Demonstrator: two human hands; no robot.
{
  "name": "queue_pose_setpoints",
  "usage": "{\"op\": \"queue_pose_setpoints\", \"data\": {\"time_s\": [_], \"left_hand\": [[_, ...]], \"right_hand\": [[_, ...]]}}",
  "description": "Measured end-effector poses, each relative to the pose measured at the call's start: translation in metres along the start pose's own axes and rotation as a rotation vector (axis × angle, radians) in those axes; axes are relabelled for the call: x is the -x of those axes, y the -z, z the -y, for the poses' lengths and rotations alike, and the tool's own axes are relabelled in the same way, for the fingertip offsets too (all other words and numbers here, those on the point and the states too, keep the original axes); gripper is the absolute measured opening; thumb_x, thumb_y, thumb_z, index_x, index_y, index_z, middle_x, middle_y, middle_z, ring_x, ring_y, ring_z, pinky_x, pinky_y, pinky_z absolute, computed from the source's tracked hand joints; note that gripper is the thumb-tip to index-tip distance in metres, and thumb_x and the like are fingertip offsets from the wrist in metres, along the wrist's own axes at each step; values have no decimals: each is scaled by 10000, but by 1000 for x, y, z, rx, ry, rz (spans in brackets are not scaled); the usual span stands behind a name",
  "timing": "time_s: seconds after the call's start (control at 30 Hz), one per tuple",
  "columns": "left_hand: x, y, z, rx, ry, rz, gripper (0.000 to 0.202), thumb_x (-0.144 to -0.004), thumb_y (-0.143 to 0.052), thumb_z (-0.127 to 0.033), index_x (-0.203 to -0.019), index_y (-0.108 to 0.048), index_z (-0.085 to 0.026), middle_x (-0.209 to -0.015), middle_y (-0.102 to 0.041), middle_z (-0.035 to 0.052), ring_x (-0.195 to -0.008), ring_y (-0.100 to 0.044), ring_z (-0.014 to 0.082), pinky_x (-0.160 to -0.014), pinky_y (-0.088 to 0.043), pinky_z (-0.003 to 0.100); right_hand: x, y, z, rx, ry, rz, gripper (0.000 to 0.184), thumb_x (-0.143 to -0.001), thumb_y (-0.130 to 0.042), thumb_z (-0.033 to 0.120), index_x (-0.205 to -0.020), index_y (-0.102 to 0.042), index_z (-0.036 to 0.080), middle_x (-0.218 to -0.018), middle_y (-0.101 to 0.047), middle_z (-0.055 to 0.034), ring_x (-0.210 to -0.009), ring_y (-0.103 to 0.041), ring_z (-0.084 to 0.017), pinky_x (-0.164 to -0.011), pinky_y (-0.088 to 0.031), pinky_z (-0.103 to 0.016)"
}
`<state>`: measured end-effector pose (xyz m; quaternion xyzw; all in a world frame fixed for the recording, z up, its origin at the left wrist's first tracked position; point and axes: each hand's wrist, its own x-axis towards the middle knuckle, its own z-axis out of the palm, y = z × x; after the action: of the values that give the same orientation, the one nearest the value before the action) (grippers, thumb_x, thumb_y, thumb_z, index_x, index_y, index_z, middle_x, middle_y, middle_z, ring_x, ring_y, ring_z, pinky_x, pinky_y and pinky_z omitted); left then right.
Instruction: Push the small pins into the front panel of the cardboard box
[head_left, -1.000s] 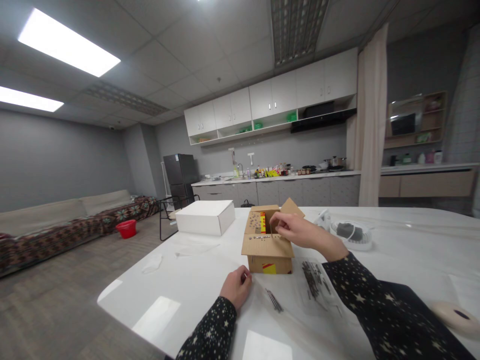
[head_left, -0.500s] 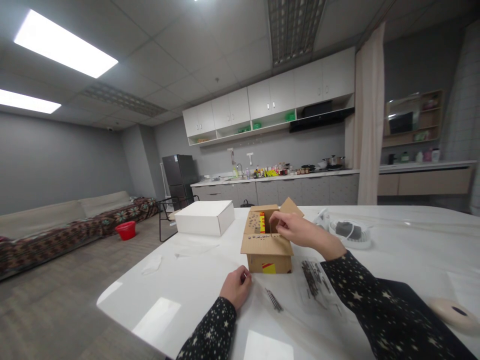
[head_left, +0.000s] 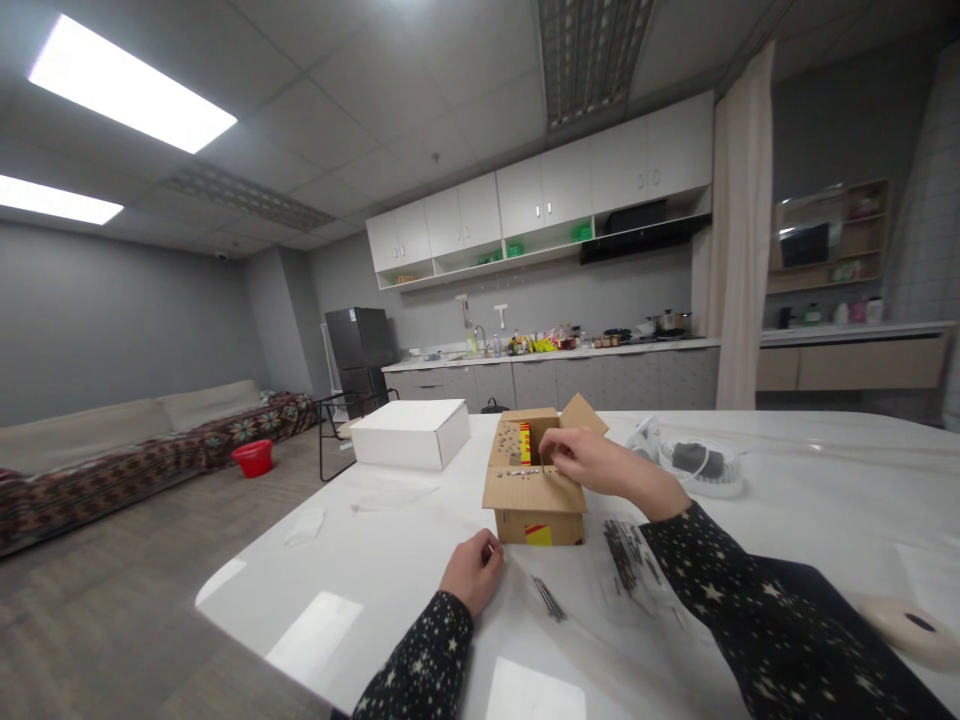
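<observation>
An open cardboard box (head_left: 534, 492) stands on the white table, its flaps folded out. Small round metal heads dot its left and front flaps, and a red-and-yellow label shows inside. Over the opening, my right hand (head_left: 581, 458) pinches a thin nail-like rod (head_left: 543, 462), which points down at the front flap. My left hand (head_left: 472, 572) lies on the table by the box's near left corner, fingers curled; whatever it may hold is hidden. Several long thin metal nails (head_left: 549, 598) lie just right of it. Under my right forearm, a clear plastic bag (head_left: 634, 565) holds more dark thin pieces.
A closed white box (head_left: 409, 434) sits left of the cardboard one. To the right are a white round device with a cable (head_left: 701, 468), a black mat (head_left: 802, 590) and a beige mouse-like object (head_left: 907, 628). A crumpled white tissue (head_left: 305, 525) lies near the left edge.
</observation>
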<state>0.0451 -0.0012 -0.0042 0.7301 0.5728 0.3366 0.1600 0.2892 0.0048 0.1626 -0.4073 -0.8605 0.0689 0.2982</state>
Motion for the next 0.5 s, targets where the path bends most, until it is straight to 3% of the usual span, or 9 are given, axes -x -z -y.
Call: {"op": "queue_pose_setpoints", "data": {"time_s": [0.5], "left_hand": [[1,0,0,0,6,-1,136,-818,-485,-207,-747,-597,-176,-585,-504,-32,-587,-449,120,-595,-304,232]], "right_hand": [[-1,0,1,16,-25,21,289,-790,-469,127,-901,-730,186,-915,-741,-73,-804,-653,-196,-696,-456,-259]]}}
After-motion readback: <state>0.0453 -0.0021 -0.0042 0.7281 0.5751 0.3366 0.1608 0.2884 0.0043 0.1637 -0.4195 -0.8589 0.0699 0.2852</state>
